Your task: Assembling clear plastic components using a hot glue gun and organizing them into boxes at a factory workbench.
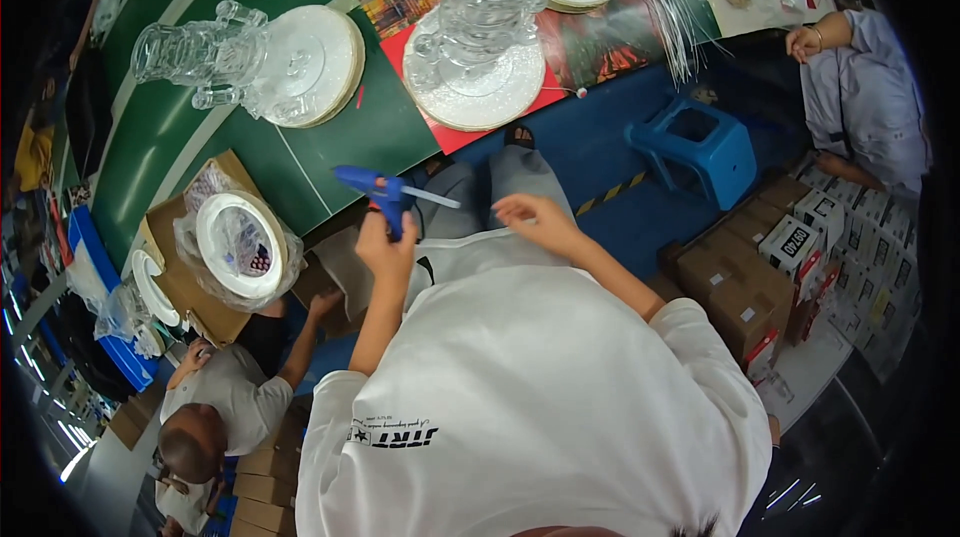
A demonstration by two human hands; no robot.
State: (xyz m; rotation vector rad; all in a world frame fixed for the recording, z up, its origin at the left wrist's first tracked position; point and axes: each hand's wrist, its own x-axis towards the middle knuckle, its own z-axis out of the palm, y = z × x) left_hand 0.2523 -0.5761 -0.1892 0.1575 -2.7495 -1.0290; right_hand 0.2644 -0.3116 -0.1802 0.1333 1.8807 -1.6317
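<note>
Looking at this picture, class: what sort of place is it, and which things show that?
Probably a craft assembly workshop: stacked clear glass stands on a long green table, a blue glue gun in the left hand, and piled cartons.

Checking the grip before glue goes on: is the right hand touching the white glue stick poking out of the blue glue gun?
Apart. The head view shows the right hand open beyond the stick's tip, a gap of grey trouser between them; the left hand grips the glue gun.

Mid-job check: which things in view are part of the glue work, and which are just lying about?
In the job:
left hand gripping the blue glue gun
right hand at the glue stick
glass stand on the round plate

Lying about:
blue stool
cardboard boxes
bagged plates
</note>
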